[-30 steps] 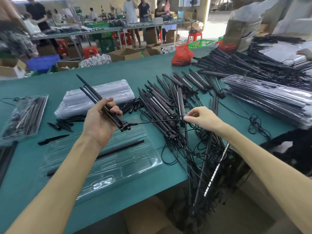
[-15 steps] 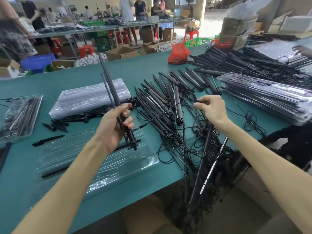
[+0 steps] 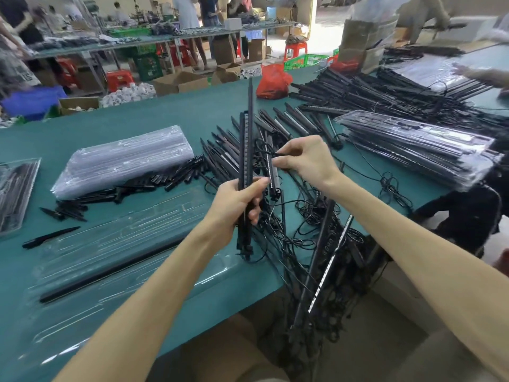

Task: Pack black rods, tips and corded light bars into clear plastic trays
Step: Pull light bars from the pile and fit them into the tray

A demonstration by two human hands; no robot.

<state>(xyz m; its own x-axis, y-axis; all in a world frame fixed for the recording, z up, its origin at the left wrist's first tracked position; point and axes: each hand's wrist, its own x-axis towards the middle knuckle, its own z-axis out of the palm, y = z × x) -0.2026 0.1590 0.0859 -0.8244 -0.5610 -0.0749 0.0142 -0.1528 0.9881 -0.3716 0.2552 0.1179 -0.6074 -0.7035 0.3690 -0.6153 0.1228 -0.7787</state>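
- Site: packing/assy workshop on a factory floor.
- Long green-topped table (image 3: 137, 117) w/ bulk piles of corded light bars (image 3: 371, 86) and stacked clear trays (image 3: 124, 158).
- Rear: 2nd bench (image 3: 154, 41), several workers (image 3: 190, 12) standing at it.
- Under/near the bench: cardboard boxes (image 3: 179, 82), green crates (image 3: 147, 66), red stools (image 3: 119, 78).
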